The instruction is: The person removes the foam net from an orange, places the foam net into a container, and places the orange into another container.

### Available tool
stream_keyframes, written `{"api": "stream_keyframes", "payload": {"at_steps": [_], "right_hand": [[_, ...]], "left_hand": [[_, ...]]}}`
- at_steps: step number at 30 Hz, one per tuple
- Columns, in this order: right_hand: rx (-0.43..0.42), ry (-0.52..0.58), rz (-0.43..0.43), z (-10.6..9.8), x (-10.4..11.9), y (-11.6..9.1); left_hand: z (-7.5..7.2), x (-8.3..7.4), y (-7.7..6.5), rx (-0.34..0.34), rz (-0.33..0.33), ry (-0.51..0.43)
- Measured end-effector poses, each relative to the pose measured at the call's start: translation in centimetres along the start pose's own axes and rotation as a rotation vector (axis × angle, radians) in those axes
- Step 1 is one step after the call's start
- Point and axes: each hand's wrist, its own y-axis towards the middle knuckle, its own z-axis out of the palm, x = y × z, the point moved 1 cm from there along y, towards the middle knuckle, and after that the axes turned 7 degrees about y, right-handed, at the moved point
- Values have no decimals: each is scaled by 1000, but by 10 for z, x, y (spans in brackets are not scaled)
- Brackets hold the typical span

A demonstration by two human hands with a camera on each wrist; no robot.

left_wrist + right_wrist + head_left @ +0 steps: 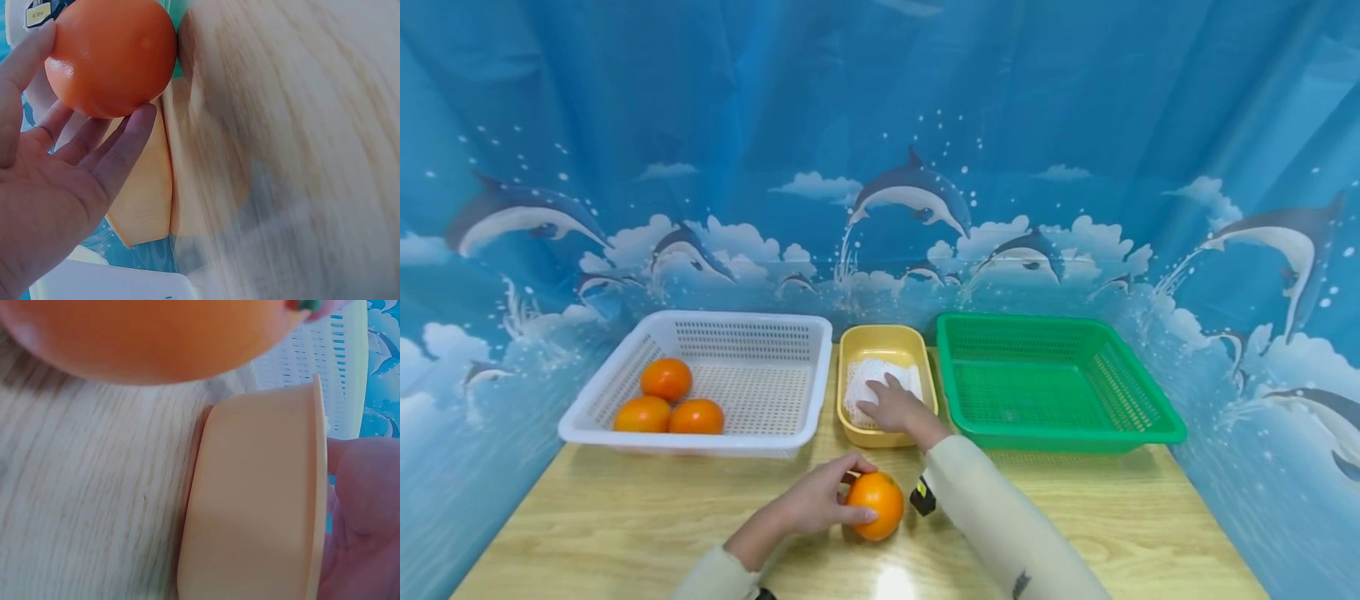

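My left hand (816, 500) holds an orange (876, 506) on the table in front of the yellow tub, its thumb on the near side and its fingers round the far side. In the left wrist view the fingertips and thumb meet the smooth skin of the orange (112, 56). My right hand (895, 406) reaches over the near right rim of the yellow tub (852, 346), fingers spread on the white foam netting (868, 377) inside. The right wrist view shows the tub's outer wall (256, 500); it hides the right fingertips there.
A white basket (700, 443) stands on the left with three oranges (666, 380) in its left end. On the right is a green basket (1067, 442). Behind them hangs a blue dolphin-print curtain (880, 100). The right forearm (1000, 517) crosses the table's front.
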Motion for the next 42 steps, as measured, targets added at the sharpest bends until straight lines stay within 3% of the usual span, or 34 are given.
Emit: {"api": "stream_keyframes", "payload": {"at_steps": [11,14,17,23,28,33,42], "right_hand": [[-166,74,18,-4,1,-9],[-219,82,-32,-7,4,-12],[-249,102,-135,-10,10,-15],[-176,189,-311,-11,26,-22],[-118,186,-376,-8,37,-23],[-63,156,-455,-2,42,-19],[6,152,-497,8,45,-16]], "left_hand": [[1,-1,-1,6,6,-16],[1,-1,-1,11,25,-23],[0,0,-3,24,43,-19],[0,2,-9,61,59,-2],[2,3,-10,60,82,-9],[3,4,-10,47,99,42],[6,6,-12,30,106,30]]}}
